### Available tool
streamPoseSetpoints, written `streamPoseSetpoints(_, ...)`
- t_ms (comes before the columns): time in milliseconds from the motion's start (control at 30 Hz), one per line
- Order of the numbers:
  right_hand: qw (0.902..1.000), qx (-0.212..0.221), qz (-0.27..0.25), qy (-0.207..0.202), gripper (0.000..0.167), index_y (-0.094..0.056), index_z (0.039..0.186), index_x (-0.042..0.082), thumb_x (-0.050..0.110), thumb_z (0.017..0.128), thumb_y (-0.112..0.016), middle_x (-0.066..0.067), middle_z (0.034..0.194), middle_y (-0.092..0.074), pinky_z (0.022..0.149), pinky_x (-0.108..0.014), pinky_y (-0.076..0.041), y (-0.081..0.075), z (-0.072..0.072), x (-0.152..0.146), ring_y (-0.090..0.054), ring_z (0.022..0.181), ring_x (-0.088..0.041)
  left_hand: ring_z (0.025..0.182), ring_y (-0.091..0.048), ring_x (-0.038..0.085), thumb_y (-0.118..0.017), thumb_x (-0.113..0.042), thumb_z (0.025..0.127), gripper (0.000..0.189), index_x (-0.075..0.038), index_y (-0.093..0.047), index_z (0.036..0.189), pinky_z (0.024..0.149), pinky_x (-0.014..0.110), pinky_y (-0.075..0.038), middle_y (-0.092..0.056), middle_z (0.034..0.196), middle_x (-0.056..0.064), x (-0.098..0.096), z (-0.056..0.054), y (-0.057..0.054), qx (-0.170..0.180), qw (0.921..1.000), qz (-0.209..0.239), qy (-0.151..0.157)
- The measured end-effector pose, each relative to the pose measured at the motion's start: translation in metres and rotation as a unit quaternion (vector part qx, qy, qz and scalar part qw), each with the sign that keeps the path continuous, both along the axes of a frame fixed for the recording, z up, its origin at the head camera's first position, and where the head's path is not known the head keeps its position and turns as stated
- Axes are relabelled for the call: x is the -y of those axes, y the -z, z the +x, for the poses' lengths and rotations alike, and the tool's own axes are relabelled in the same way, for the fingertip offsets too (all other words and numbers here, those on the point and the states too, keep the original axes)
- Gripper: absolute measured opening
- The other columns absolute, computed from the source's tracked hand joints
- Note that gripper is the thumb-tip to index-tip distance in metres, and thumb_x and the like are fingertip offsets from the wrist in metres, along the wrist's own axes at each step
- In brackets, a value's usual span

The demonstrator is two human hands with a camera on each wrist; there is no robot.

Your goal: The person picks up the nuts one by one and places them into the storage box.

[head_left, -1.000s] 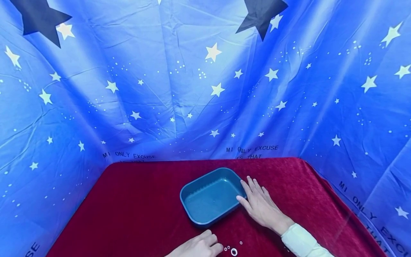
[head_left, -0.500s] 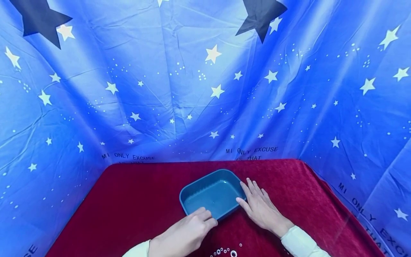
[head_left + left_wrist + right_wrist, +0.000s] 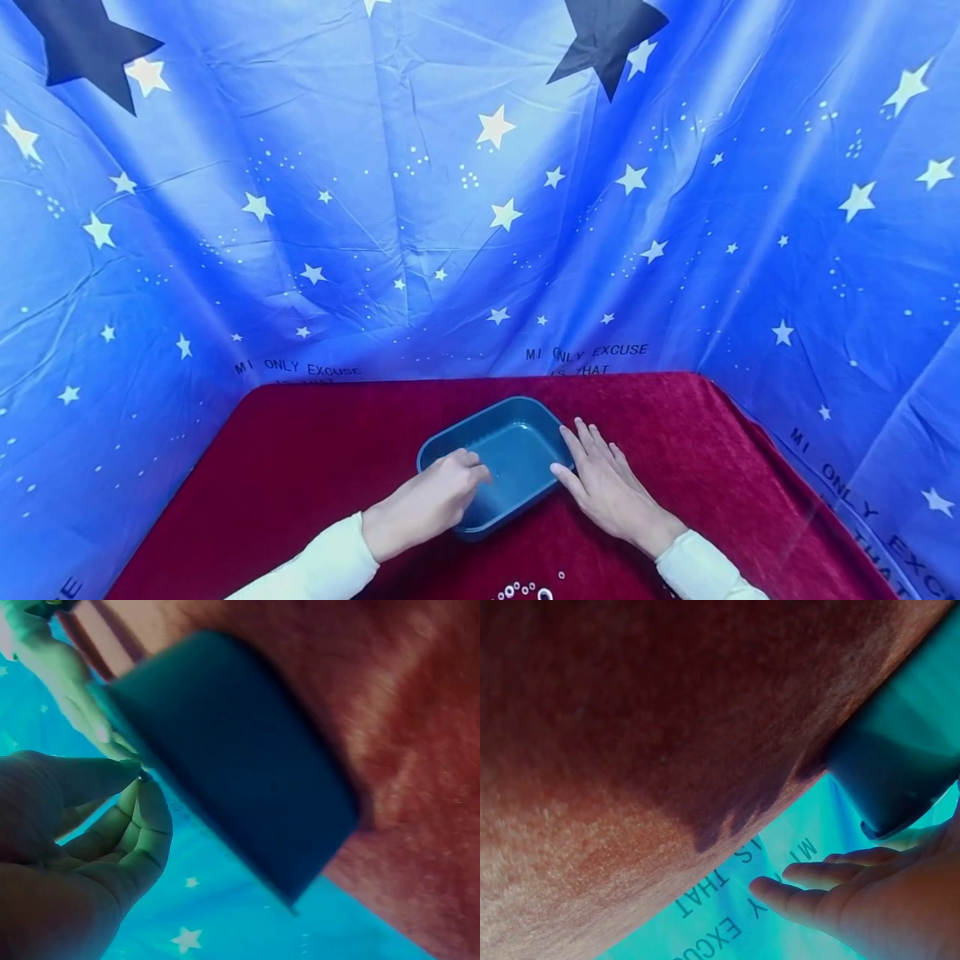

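Note:
A teal rectangular plastic box [image 3: 517, 458] rests at a slant on the red cloth. Over its near left part is my left hand [image 3: 438, 496], its thumb and forefinger pinching a small metal ring [image 3: 142, 775]. Only a tiny dark edge of that ring shows between the fingertips in the left wrist view. My right hand [image 3: 611, 492] lies with straight, spread fingers against the box's right end, the thumb at the near rim. At the lower edge of the head view, several small silvery rings [image 3: 510, 591] lie in a loose curve beside a larger ring [image 3: 545, 594].
Red velvety cloth [image 3: 300, 467] covers the table. Behind and at both sides hangs a blue curtain [image 3: 420, 208] with white stars and printed letters.
My left hand has moved up and away from the loose rings, over the box's near rim, with a small ring pinched in it. The right hand has stayed at the box's right end.

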State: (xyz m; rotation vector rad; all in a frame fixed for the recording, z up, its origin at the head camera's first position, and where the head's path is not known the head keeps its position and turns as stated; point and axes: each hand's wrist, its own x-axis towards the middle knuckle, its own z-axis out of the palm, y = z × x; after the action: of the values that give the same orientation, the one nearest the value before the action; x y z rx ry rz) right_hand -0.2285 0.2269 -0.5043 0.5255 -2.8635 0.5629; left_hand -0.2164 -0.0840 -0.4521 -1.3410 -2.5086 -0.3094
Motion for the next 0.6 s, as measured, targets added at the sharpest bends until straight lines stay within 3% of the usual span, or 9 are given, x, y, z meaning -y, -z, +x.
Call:
streamPoseSetpoints(333,1.0,0.001,0.002,0.0,0.076,-0.04,0.168,0.001,0.052,0.114,-0.052,-0.028,0.175,-0.033,0.123,-0.074,-0.029,0.002,-0.001,-0.001,-0.031,0.161,-0.052,0.09,-0.071,0.013,-0.071,0.008,0.097,0.022,-0.005,-0.082,0.11,0.08,0.02,-0.06,-0.077,0.101,0.006,-0.004,-0.034,0.017,0.036,0.9992,-0.016,-0.002)
streamPoseSetpoints(500,1.0,0.006,0.0,-0.002,0.076,-0.039,0.169,0.002,0.054,0.114,-0.052,-0.028,0.175,-0.032,0.123,-0.074,-0.029,0.001,-0.001,-0.001,-0.03,0.161,-0.051,0.081,-0.067,0.009,-0.073,0.005,0.096,0.021,-0.01,-0.082,0.105,0.069,0.021,-0.058,-0.074,0.093,0.0,-0.009,-0.044,0.024,0.044,0.9978,-0.048,-0.015)
streamPoseSetpoints(600,1.0,0.008,-0.002,-0.002,0.076,-0.039,0.169,0.002,0.053,0.114,-0.051,-0.028,0.175,-0.032,0.123,-0.074,-0.029,0.001,-0.001,-0.001,-0.03,0.162,-0.051,0.081,-0.069,0.009,-0.075,0.004,0.096,0.02,-0.012,-0.083,0.105,0.07,0.022,-0.06,-0.077,0.095,-0.001,-0.013,-0.049,0.028,0.053,0.9961,-0.067,-0.021)
